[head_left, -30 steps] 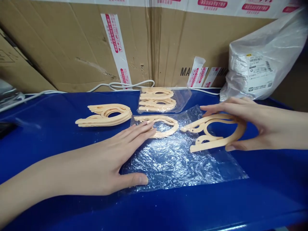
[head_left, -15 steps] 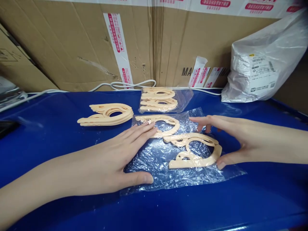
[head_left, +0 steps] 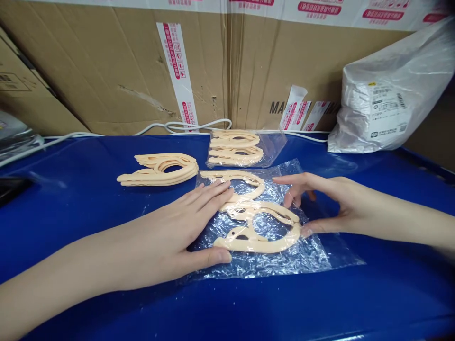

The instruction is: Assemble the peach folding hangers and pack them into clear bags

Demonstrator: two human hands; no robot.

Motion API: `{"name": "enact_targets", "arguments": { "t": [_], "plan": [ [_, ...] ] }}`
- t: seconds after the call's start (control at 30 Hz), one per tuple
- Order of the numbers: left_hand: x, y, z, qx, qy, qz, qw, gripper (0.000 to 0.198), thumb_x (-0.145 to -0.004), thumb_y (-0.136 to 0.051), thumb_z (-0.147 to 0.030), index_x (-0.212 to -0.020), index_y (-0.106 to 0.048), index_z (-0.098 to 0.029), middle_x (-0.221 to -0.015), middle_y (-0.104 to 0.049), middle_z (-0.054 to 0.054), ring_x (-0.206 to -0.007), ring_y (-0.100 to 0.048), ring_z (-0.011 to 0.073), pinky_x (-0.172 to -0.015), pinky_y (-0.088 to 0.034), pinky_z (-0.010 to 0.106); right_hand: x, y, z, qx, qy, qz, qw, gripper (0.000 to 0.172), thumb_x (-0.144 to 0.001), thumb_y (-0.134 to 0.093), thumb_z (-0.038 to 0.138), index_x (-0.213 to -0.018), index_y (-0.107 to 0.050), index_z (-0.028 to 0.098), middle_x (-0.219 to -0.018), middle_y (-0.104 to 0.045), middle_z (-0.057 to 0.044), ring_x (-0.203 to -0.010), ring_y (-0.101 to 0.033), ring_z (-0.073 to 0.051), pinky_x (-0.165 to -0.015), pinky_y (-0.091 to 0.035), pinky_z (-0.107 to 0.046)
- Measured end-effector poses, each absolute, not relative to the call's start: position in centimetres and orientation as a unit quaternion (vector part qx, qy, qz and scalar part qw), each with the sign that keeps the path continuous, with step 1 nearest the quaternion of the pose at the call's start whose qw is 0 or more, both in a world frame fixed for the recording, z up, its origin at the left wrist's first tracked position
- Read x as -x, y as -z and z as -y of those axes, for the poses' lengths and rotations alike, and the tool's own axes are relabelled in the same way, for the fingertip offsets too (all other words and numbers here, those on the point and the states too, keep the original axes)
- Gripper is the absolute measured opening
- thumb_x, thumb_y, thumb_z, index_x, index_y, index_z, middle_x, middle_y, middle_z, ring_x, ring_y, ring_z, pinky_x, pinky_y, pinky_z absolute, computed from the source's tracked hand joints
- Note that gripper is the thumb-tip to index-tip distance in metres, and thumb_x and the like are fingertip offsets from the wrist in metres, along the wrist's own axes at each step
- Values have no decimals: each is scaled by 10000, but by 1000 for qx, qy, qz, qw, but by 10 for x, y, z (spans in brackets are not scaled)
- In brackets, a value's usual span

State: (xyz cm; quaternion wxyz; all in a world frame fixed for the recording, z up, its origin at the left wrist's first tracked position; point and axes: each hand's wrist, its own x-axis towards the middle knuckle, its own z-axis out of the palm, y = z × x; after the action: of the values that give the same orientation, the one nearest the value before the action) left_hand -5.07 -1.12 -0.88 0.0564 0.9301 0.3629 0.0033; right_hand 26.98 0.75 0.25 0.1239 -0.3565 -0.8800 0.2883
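My left hand (head_left: 188, 222) lies flat with its fingers stretched over a clear plastic bag (head_left: 309, 260), fingertips on a cream folding hanger (head_left: 261, 189). A second cream folding hanger (head_left: 265, 246) lies folded just in front of that one; whether film covers all of it I cannot tell. Near its rounded right end is my right hand (head_left: 329, 199), fingers and thumb apart. The right thumb touches or almost touches that end, and the index finger points left above the bag. My left thumb rests beside the front hanger's left tip.
A loose stack of similar hangers (head_left: 167, 177) lies to the left on the blue table (head_left: 270, 308). Behind the bag is a packed bag of hangers (head_left: 236, 156). A white cable (head_left: 149, 127) runs along the cardboard boxes (head_left: 121, 61). A white plastic parcel (head_left: 384, 104) stands back right.
The front hanger has slid left along the bag, toward my left thumb. My right hand has moved left with it, while my left hand has stayed nearly still.
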Motion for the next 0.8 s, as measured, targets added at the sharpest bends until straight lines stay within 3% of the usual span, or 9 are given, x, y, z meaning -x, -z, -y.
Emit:
{"name": "enact_targets", "arguments": {
  "t": [0.4,0.6,0.8],
  "plan": [
    [51,11,13,-930,-21,-362,51,855,-890,-492,-650,-1560,-165,-230,-1584,-236,104,-1419,-329,343,-1074,-451,495,-255,17,-6,342,-271,876,206,698,-782,-757,446,-1401,-483,274,-969,-686,-8,-811,-631,-162,-716,-511,-293],
    [50,10,11,-931,-6,-360,60,854,-907,-438,-668,-1559,-162,-192,-1601,-179,91,-1446,-277,311,-1107,-413,480,-252,16,-4,357,-235,879,213,714,-767,-752,510,-1381,-493,254,-934,-676,-13,-807,-630,-177,-717,-517,-305],
    [48,10,12,-931,-24,-359,58,836,-898,-481,-648,-1553,-200,-211,-1593,-223,92,-1433,-310,322,-1106,-415,482,-255,14,-4,368,-216,882,197,746,-763,-743,538,-1398,-473,256,-915,-659,-5,-801,-632,-172,-706,-515,-299]
  ]
}}
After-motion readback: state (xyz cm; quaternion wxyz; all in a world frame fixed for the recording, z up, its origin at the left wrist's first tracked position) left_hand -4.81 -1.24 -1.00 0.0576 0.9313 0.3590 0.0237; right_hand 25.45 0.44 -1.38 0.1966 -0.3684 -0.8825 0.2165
